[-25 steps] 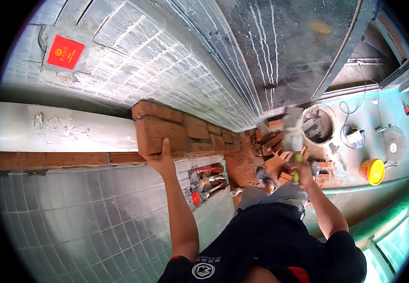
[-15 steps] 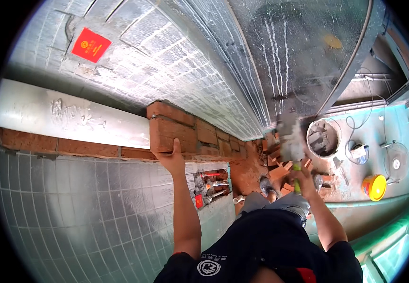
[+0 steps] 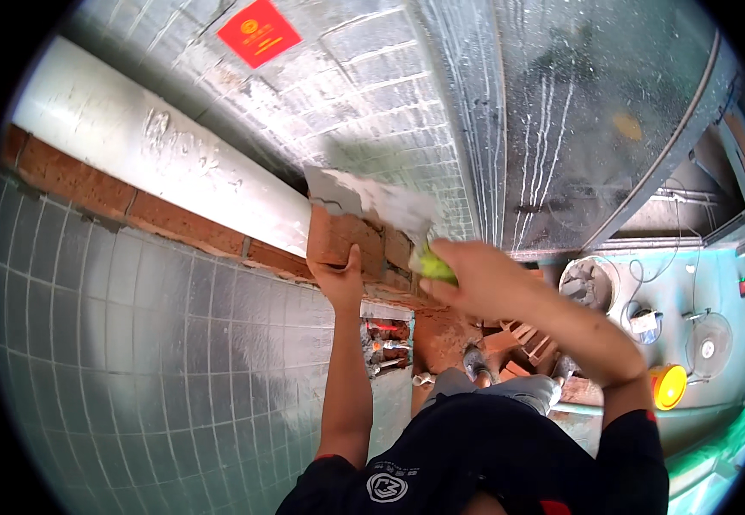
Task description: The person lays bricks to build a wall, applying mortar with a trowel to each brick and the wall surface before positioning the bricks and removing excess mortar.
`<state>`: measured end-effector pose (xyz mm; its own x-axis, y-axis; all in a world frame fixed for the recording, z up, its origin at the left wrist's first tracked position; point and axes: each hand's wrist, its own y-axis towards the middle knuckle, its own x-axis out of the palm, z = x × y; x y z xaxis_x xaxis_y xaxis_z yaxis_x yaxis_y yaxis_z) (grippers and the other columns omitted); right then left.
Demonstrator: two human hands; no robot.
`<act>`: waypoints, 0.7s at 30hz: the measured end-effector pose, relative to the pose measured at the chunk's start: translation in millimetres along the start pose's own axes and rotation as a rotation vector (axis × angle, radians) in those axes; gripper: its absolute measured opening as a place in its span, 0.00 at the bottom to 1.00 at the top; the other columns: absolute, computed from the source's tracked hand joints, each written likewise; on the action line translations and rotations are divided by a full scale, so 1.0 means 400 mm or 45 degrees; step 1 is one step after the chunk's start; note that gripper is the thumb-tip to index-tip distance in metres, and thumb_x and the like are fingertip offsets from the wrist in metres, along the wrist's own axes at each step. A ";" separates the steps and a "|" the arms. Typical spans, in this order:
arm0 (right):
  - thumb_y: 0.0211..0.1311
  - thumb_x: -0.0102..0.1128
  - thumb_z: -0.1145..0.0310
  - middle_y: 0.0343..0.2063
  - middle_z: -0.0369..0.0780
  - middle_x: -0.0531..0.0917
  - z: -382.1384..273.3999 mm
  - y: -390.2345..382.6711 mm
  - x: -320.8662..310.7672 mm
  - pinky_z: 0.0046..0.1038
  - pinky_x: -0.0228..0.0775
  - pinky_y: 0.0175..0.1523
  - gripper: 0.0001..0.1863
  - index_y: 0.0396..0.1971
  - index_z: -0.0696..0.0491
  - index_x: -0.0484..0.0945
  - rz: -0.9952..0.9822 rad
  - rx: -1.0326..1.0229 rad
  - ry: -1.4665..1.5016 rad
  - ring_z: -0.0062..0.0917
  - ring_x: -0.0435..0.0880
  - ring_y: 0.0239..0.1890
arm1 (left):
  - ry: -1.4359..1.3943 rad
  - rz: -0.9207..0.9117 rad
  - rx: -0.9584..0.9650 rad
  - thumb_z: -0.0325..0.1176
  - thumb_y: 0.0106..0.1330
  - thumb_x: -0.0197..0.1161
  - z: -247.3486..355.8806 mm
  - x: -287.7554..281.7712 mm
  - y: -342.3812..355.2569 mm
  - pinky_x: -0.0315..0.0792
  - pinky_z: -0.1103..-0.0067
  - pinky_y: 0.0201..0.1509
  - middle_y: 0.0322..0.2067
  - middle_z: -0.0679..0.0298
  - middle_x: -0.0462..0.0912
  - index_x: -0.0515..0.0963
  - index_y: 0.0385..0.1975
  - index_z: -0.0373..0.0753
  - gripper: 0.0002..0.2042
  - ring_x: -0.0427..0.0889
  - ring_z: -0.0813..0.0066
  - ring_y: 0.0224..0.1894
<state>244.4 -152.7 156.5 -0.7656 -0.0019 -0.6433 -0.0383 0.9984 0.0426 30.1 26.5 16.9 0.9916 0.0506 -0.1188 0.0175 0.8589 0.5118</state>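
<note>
Orange brick [image 3: 331,236] | against left fingers [image 3: 354,259] | trowel handle [image 3: 435,268] | within right fingers [image 3: 447,249]

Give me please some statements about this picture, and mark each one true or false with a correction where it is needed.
1. The right hand holds a trowel. True.
2. The yellow bucket is on the person's left. False: the yellow bucket is on the right.
3. The left hand touches a brick. True.
4. The card near the picture's top edge is blue. False: the card is red.
5. Loose bricks lie near the person's feet. True.
</note>
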 end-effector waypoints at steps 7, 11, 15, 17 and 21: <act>0.60 0.61 0.64 0.31 0.52 0.83 -0.148 0.088 -0.100 0.45 0.75 0.43 0.16 0.39 0.62 0.75 -0.023 -0.096 -0.427 0.49 0.83 0.37 | 0.126 0.065 -0.086 0.29 0.54 0.74 -0.002 -0.021 -0.008 0.70 0.69 0.53 0.45 0.53 0.71 0.65 0.46 0.30 0.25 0.74 0.60 0.48; 0.60 0.61 0.65 0.32 0.52 0.83 -0.147 0.125 -0.079 0.45 0.76 0.42 0.16 0.41 0.61 0.76 -0.218 0.048 -0.611 0.48 0.84 0.37 | 0.296 0.069 -0.069 0.29 0.53 0.76 -0.016 -0.022 -0.006 0.70 0.68 0.52 0.45 0.51 0.70 0.65 0.45 0.30 0.26 0.74 0.57 0.46; 0.60 0.61 0.64 0.33 0.53 0.84 -0.156 0.135 -0.091 0.45 0.76 0.43 0.17 0.43 0.61 0.76 -0.219 0.012 -0.664 0.48 0.84 0.38 | 0.213 0.089 -0.094 0.29 0.52 0.76 -0.007 -0.021 -0.010 0.70 0.66 0.52 0.45 0.50 0.69 0.67 0.45 0.31 0.25 0.74 0.53 0.46; 0.60 0.61 0.64 0.33 0.53 0.84 -0.145 0.136 -0.083 0.45 0.76 0.43 0.18 0.43 0.62 0.76 -0.204 0.013 -0.676 0.48 0.84 0.38 | 0.253 0.068 -0.152 0.29 0.52 0.75 -0.007 -0.021 -0.010 0.70 0.64 0.51 0.45 0.50 0.69 0.68 0.42 0.32 0.23 0.73 0.50 0.46; 0.59 0.62 0.63 0.31 0.52 0.83 -0.100 0.130 -0.064 0.46 0.76 0.43 0.19 0.43 0.61 0.75 -0.122 -0.025 -0.581 0.49 0.83 0.37 | 0.285 0.098 -0.134 0.30 0.52 0.75 -0.036 -0.029 -0.014 0.70 0.62 0.50 0.43 0.50 0.68 0.68 0.39 0.32 0.22 0.73 0.48 0.45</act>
<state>236.3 -103.0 205.7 -0.3971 -0.0645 -0.9155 -0.1110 0.9936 -0.0218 16.7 28.5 3.2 0.9363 0.2192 -0.2744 -0.0817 0.8958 0.4369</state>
